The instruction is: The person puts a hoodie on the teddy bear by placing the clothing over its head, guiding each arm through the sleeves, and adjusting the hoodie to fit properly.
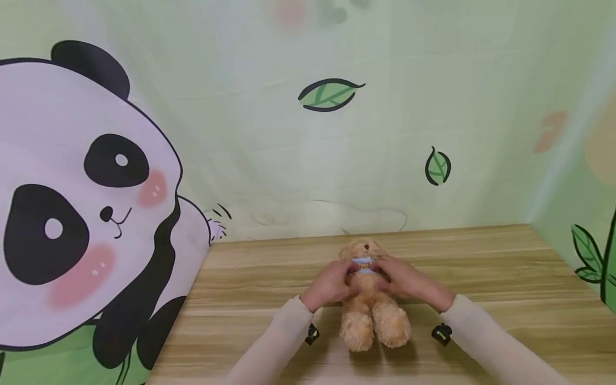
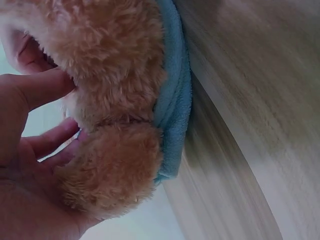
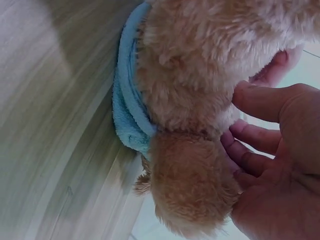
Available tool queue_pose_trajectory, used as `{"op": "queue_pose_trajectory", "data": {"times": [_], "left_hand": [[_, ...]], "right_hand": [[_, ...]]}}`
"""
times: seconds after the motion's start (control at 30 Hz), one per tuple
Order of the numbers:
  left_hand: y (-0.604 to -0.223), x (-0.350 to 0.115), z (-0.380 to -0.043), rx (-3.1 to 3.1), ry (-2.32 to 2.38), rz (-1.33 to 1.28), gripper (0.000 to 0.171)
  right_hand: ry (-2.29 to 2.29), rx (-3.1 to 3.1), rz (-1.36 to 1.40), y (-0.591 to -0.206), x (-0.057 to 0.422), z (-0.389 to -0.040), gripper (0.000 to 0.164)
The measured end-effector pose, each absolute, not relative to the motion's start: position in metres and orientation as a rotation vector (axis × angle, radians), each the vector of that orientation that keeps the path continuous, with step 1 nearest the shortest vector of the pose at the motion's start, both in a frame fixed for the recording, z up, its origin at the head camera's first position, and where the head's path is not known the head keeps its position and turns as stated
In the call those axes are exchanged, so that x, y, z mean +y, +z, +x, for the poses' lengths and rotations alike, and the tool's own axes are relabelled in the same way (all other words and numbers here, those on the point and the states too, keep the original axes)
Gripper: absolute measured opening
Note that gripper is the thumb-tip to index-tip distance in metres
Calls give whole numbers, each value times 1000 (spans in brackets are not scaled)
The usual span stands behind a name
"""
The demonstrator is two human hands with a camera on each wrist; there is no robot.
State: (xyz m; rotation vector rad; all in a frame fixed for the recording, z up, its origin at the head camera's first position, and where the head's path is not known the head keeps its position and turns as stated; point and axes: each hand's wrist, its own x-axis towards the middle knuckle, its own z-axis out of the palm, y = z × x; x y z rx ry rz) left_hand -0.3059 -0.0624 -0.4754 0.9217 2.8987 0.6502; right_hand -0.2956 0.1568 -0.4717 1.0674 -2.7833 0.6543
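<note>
A light brown teddy bear (image 1: 369, 305) lies face up on the wooden table, its head far from me and its feet towards me. Around its neck is a light blue cloth (image 1: 364, 262) with a small brown-yellow patch at the front; blue plush fabric (image 2: 175, 95) also runs along the bear's back against the tabletop. My left hand (image 1: 332, 280) holds the bear's left-side chest and arm, thumb on the fur, fingers by the neck cloth. From the other side my right hand (image 1: 401, 277) holds it the same way. Fur hides some fingertips.
The wooden table (image 1: 260, 278) ends at a pale green backdrop (image 1: 240, 133) printed with leaves and a large panda (image 1: 96, 203). Small black wrist devices sit under the left cuff (image 1: 312, 334) and right cuff (image 1: 441, 334).
</note>
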Motion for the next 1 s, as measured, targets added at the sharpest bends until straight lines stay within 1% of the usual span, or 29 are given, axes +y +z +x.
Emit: {"op": "queue_pose_trajectory", "data": {"times": [0.13,0.4,0.47,0.6,0.7,0.73,0.83,1.0], "left_hand": [[-476,-61,-305,2883,658,882,39],[-478,-61,-303,2915,593,885,38],[-479,-61,-302,2925,583,882,38],[-480,-60,-299,2937,579,885,37],[-482,-60,-299,2948,589,912,32],[-484,-60,-300,2959,585,935,30],[-488,-60,-303,3006,551,1032,20],[-493,-56,-305,3086,410,1199,10]], "right_hand": [[659,-2784,1067,-474,157,-296,32],[613,-2760,1092,-476,157,-296,34],[644,-2779,1075,-477,157,-297,32],[709,-2789,1037,-481,153,-297,24],[694,-2751,1033,-485,151,-297,16],[677,-2735,1027,-486,149,-296,16],[617,-2678,998,-489,146,-293,20],[580,-2624,888,-493,141,-290,26]]}}
